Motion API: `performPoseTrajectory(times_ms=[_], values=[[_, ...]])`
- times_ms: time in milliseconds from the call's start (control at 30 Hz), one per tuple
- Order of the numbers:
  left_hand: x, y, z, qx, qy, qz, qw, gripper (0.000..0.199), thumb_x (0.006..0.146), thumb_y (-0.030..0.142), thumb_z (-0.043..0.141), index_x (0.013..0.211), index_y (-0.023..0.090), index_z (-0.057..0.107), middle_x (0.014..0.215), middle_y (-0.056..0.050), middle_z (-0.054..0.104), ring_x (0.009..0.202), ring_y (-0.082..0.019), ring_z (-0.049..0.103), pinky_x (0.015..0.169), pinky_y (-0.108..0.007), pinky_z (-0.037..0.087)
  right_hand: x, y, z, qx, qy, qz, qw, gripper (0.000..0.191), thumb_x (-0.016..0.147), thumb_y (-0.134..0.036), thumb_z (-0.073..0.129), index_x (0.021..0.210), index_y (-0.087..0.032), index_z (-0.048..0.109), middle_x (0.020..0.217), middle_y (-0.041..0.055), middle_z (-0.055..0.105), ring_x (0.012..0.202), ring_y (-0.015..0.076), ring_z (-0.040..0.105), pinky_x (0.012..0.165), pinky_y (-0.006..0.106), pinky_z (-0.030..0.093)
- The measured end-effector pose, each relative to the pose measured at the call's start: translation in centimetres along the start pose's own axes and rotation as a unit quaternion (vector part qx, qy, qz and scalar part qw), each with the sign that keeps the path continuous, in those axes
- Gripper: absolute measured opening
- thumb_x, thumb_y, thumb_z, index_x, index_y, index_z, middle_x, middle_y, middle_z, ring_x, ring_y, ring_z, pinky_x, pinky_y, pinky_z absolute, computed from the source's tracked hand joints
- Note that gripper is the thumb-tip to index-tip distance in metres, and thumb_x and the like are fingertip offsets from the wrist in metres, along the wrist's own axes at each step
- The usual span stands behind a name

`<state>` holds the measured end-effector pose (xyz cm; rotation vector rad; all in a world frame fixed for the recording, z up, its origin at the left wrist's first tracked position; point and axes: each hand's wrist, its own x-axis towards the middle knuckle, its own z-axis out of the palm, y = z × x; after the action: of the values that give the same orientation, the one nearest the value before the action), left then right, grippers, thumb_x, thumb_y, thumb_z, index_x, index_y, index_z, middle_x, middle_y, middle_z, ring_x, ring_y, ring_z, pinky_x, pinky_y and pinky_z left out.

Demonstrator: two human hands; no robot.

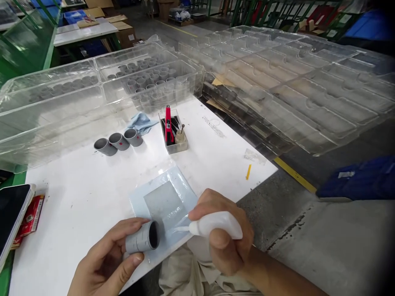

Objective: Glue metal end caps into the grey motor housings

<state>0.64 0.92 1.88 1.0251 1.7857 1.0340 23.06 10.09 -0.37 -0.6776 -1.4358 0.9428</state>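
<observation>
Between thumb and fingers, my left hand (108,257) grips a short grey pipe piece (138,241), its open end turned to the right. Fine lines run along the pipe's side. My right hand (228,234) is wrapped around a white squeeze bottle (216,225), whose thin nozzle points left toward the pipe, a small distance from its opening. Beneath both lies a light blue sheet under clear film (180,181) with a greyish square (165,201) on it. Farther back, three similar grey cups or pipe pieces (119,141) with small red marks stand in a row.
A clear box (177,147) holds a red-handled tool (168,123) and a small jar. Beside it lies a blue cloth (140,123). Clear trays (101,94) with many grey pieces line the back; stacked trays (286,82) stand right. A phone (14,213) sits at left.
</observation>
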Motion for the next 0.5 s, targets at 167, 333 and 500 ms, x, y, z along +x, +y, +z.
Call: performPoseTrajectory(times_ms=[167, 333, 500], values=[[0.2, -1.0, -0.2, -0.001, -0.048, 0.072, 0.996, 0.023, 0.08, 0.035, 0.087, 0.102, 0.039, 0.083, 0.124, -0.004, 0.079, 0.121, -0.032, 0.07, 0.076, -0.029, 0.065, 0.9, -1.1, 1.0, -0.05, -0.045, -0.023, 0.997, 0.035, 0.105, -0.049, 0.052, 0.092, -0.022, 0.07, 0.061, -0.0005, 0.06, 0.054, 0.0164, 0.054, 0.054, 0.035, 0.043], [-0.2, -1.1, -0.1, -0.008, -0.031, 0.054, 0.998, 0.024, 0.08, 0.034, 0.087, 0.102, 0.04, 0.084, 0.127, -0.002, 0.077, 0.119, -0.03, 0.07, 0.076, -0.027, 0.063, 1.1, -0.9, 1.4, -0.045, -0.036, -0.018, 0.998, 0.038, 0.106, -0.048, 0.05, 0.086, -0.022, 0.07, 0.063, 0.001, 0.064, 0.054, 0.0175, 0.056, 0.053, 0.035, 0.042], [-0.2, -1.1, -0.1, 0.015, -0.037, 0.07, 0.997, 0.024, 0.08, 0.03, 0.085, 0.102, 0.041, 0.082, 0.126, -0.001, 0.077, 0.115, -0.029, 0.071, 0.07, -0.027, 0.061, 1.1, -0.7, 1.9, -0.031, -0.03, -0.007, 0.999, 0.036, 0.106, -0.043, 0.052, 0.083, -0.02, 0.068, 0.063, 0.0008, 0.064, 0.054, 0.0153, 0.054, 0.053, 0.033, 0.041]])
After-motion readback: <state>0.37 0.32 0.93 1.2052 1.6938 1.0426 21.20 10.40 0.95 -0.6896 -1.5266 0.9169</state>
